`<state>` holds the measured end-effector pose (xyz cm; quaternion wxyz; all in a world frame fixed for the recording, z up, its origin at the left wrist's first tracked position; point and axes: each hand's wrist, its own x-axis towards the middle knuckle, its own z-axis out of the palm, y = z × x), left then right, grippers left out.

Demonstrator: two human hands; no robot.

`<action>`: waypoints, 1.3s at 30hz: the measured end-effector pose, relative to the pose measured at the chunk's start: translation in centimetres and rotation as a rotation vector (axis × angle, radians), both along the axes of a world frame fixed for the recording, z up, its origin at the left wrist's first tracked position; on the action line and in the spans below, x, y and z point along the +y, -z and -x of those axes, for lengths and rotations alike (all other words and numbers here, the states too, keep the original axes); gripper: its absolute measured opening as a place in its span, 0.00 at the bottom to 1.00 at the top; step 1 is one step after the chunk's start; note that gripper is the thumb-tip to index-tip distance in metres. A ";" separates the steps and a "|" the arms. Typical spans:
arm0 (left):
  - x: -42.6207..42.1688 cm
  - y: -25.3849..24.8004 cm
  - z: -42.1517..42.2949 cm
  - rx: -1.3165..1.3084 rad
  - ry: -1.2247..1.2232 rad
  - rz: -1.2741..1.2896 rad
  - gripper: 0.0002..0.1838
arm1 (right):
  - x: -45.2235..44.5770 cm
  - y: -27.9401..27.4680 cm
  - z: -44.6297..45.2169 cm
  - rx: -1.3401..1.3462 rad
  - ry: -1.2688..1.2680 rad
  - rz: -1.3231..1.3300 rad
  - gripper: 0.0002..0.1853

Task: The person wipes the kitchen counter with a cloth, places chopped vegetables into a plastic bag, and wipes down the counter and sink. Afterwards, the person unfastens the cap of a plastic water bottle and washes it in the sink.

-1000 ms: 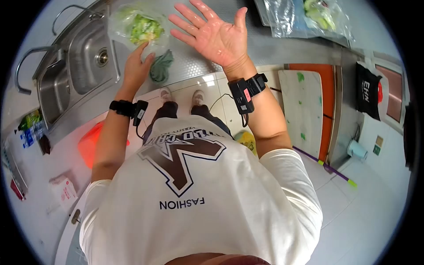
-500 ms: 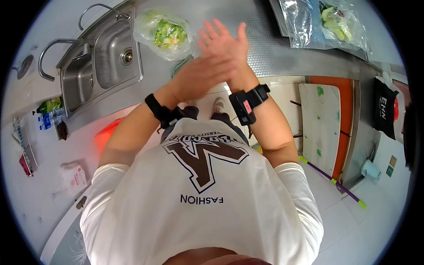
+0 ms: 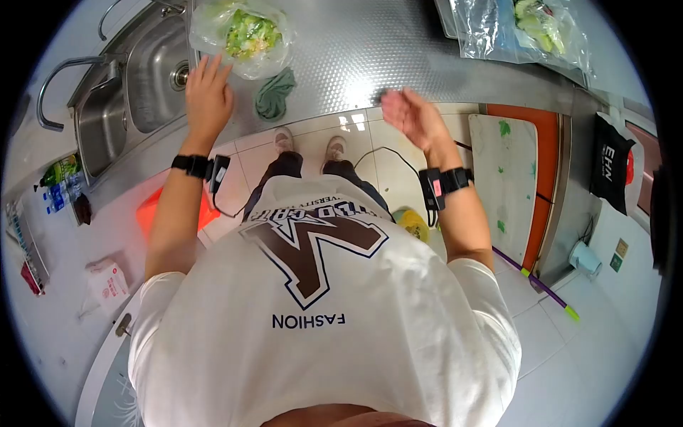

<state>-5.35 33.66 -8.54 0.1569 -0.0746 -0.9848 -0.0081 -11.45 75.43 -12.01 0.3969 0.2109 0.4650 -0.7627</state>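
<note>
My left hand (image 3: 208,99) is at the counter's front edge by the sink, its fingers stretched out and nothing held. A folded green cloth (image 3: 274,95) lies on the counter just to the right of it. Beyond these sits a clear plastic bag (image 3: 274,60) with chopped green leaves (image 3: 252,34) inside. Over the front edge of the counter, farther right, is my right hand (image 3: 415,119), palm turned partly up, fingers loosely extended and slightly blurred. It looks open and holds nothing that I can make out. Black devices are strapped to both wrists.
At the left is a double steel sink (image 3: 158,75) with a curved faucet (image 3: 60,64). A plastic bag with green vegetables (image 3: 541,32) rests on a tray at the far right of the steel counter (image 3: 341,43). Below are an orange-red bin (image 3: 153,210) and a folded table (image 3: 504,178).
My hands were close together over the counter and have moved apart, left hand toward the sink, right hand to the right and nearer. The green cloth, mostly hidden before, now shows.
</note>
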 end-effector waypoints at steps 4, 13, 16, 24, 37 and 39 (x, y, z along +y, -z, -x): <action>-0.4 3.0 -3.3 -0.120 -0.057 0.019 0.22 | 1.2 4.5 -3.8 -0.171 -0.141 -0.120 0.23; 2.5 3.9 -3.3 -0.244 -0.077 -0.124 0.22 | -5.9 6.9 -1.6 -0.258 -0.138 -0.148 0.26; 2.3 4.8 -3.3 -0.192 -0.056 -0.171 0.21 | -5.8 6.3 -1.3 -0.283 -0.118 -0.128 0.15; 2.7 6.4 -4.3 -0.195 -0.137 -0.205 0.19 | -6.4 6.9 -1.2 -0.321 -0.038 -0.071 0.14; 3.0 6.6 -4.4 -0.160 -0.158 -0.305 0.19 | -6.2 7.3 -1.1 -0.345 -0.097 -0.018 0.13; 3.0 6.8 -4.4 -0.136 -0.154 -0.301 0.20 | -6.5 7.1 -1.3 -0.351 -0.080 -0.041 0.12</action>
